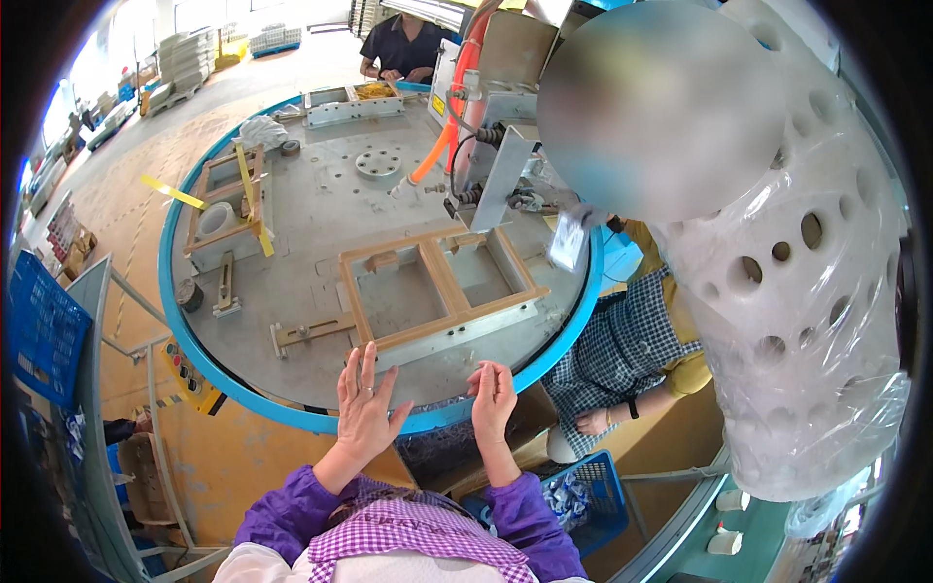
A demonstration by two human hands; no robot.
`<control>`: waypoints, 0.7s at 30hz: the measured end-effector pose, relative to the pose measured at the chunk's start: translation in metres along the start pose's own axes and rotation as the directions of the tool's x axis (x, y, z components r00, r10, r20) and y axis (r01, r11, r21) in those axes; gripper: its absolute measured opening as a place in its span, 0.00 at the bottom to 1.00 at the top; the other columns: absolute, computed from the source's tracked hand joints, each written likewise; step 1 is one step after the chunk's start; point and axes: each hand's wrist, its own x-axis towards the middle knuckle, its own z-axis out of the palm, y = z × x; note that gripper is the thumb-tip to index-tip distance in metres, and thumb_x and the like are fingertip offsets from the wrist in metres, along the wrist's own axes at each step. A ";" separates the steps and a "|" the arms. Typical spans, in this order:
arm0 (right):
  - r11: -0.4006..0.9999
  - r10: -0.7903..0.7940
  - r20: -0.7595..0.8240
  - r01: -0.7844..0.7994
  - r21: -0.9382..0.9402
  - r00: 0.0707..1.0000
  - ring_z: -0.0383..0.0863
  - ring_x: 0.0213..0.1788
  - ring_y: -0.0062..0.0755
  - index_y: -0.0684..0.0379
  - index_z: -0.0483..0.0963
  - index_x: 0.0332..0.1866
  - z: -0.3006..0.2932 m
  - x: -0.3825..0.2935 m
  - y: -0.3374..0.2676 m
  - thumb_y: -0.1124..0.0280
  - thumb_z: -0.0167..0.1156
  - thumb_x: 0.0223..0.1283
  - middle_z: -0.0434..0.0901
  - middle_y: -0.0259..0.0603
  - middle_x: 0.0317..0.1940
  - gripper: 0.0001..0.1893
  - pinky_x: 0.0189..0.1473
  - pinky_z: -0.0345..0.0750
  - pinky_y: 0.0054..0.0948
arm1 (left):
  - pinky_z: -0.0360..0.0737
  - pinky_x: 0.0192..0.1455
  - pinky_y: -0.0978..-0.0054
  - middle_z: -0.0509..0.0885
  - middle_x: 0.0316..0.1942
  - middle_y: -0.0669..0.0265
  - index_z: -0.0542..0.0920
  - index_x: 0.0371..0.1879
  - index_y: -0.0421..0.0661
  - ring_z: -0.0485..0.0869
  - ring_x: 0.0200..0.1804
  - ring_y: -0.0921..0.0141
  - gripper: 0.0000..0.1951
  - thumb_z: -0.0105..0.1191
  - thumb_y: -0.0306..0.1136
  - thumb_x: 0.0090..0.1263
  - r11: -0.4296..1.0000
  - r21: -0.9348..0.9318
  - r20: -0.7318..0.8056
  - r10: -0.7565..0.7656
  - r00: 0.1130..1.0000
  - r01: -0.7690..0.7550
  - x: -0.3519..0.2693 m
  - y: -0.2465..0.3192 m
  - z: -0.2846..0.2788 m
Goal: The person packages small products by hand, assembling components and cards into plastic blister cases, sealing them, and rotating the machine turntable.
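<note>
Before me is a round metal turntable (313,182) with a blue rim. A two-opening frame fixture (437,284), edged in brown, lies on its near part. My left hand (368,408) is spread at the fixture's near left corner, its fingertips at or just above the edge, holding nothing. To the right, my right hand (493,401) hovers near the blue rim with bent fingers; whether something small is between them cannot be told. A slotted metal bracket (313,330) juts from the fixture's left side.
A machine head (496,153) with orange hoses stands over the turntable. Another frame fixture (226,211) with tape sits left. A co-worker's arm (645,404) is at the right, beside a blue crate (601,503). A large perforated, plastic-wrapped form (802,291) fills the right side.
</note>
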 end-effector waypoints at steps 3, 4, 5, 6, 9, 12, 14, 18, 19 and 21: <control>0.985 0.101 -0.048 -0.093 0.145 0.994 0.71 0.22 0.16 0.64 0.73 0.41 -0.010 0.004 -0.006 0.70 0.49 0.69 0.76 0.33 0.25 0.08 0.26 0.69 0.17 | 0.51 0.70 0.56 0.49 0.73 0.52 0.78 0.52 0.42 0.45 0.74 0.51 0.26 0.63 0.41 0.54 1.000 -0.005 0.004 0.000 1.000 0.000 0.000 -0.002 0.001; 0.990 0.068 -0.078 -0.058 0.129 0.995 0.71 0.23 0.16 0.64 0.73 0.41 -0.017 0.008 -0.006 0.70 0.49 0.69 0.77 0.34 0.25 0.08 0.26 0.70 0.17 | 0.51 0.70 0.55 0.49 0.73 0.52 0.78 0.51 0.42 0.45 0.74 0.51 0.26 0.63 0.41 0.54 1.000 -0.010 0.000 -0.005 1.000 0.005 0.000 -0.002 0.002; 0.993 0.036 -0.106 -0.024 0.113 0.994 0.71 0.24 0.16 0.65 0.72 0.41 -0.024 0.014 -0.006 0.70 0.50 0.69 0.77 0.34 0.26 0.09 0.27 0.70 0.17 | 0.51 0.70 0.55 0.49 0.73 0.52 0.78 0.51 0.42 0.45 0.74 0.51 0.26 0.63 0.41 0.54 1.000 -0.013 0.006 -0.004 1.000 0.004 0.000 -0.002 0.001; 0.993 0.050 -0.138 -0.034 0.112 0.989 0.71 0.24 0.16 0.65 0.73 0.40 -0.030 0.024 -0.007 0.71 0.50 0.68 0.77 0.35 0.27 0.08 0.28 0.70 0.17 | 0.51 0.70 0.54 0.49 0.73 0.52 0.78 0.51 0.42 0.45 0.74 0.51 0.26 0.63 0.41 0.54 1.000 -0.004 0.002 -0.011 1.000 0.011 0.000 -0.003 0.001; 0.998 -0.014 -0.242 -0.003 -0.069 0.970 0.73 0.23 0.19 0.64 0.74 0.40 -0.061 0.075 0.011 0.71 0.52 0.66 0.78 0.36 0.27 0.08 0.28 0.72 0.20 | 0.51 0.69 0.53 0.49 0.73 0.52 0.78 0.52 0.43 0.45 0.74 0.51 0.26 0.63 0.41 0.54 1.000 0.005 0.001 -0.010 1.000 0.010 0.002 -0.004 0.001; 0.952 -0.096 -0.228 0.022 -0.307 0.969 0.78 0.20 0.25 0.65 0.74 0.40 -0.086 0.141 0.028 0.68 0.54 0.64 0.79 0.40 0.28 0.09 0.27 0.73 0.26 | 0.52 0.69 0.53 0.49 0.73 0.52 0.77 0.52 0.43 0.46 0.73 0.50 0.26 0.63 0.41 0.55 1.000 0.013 -0.003 -0.012 1.000 0.012 0.001 -0.004 0.002; 0.868 -0.141 -0.232 0.007 -0.496 0.962 0.83 0.30 0.37 0.64 0.75 0.39 -0.098 0.189 0.043 0.67 0.56 0.62 0.81 0.46 0.32 0.10 0.33 0.77 0.33 | 0.52 0.69 0.53 0.49 0.73 0.52 0.77 0.53 0.44 0.46 0.73 0.50 0.26 0.63 0.41 0.55 1.000 0.015 -0.010 -0.008 1.000 0.008 0.002 -0.003 -0.001; 0.698 -0.020 -0.206 -0.134 -0.704 0.978 0.83 0.39 0.46 0.62 0.77 0.41 -0.123 0.266 0.083 0.63 0.58 0.59 0.82 0.49 0.38 0.13 0.42 0.77 0.38 | 0.52 0.69 0.53 0.50 0.72 0.52 0.77 0.53 0.42 0.47 0.73 0.50 0.26 0.61 0.42 0.57 1.000 0.000 0.002 -0.010 1.000 0.010 0.003 0.001 -0.002; 0.600 0.072 -0.220 -0.219 -0.770 0.973 0.82 0.41 0.47 0.61 0.78 0.42 -0.128 0.278 0.091 0.61 0.58 0.59 0.82 0.49 0.40 0.14 0.44 0.77 0.39 | 0.52 0.69 0.52 0.50 0.72 0.52 0.77 0.53 0.42 0.47 0.73 0.50 0.26 0.61 0.42 0.57 1.000 -0.001 0.014 -0.018 1.000 0.018 0.004 0.002 -0.002; 0.543 0.010 -0.120 -0.106 -0.833 0.993 0.83 0.19 0.35 0.62 0.78 0.40 -0.141 0.292 0.103 0.59 0.59 0.57 0.84 0.46 0.30 0.16 0.34 0.79 0.34 | 0.52 0.69 0.53 0.50 0.72 0.52 0.76 0.53 0.41 0.47 0.73 0.50 0.26 0.60 0.42 0.57 1.000 -0.009 0.018 -0.017 1.000 0.017 0.006 0.002 0.003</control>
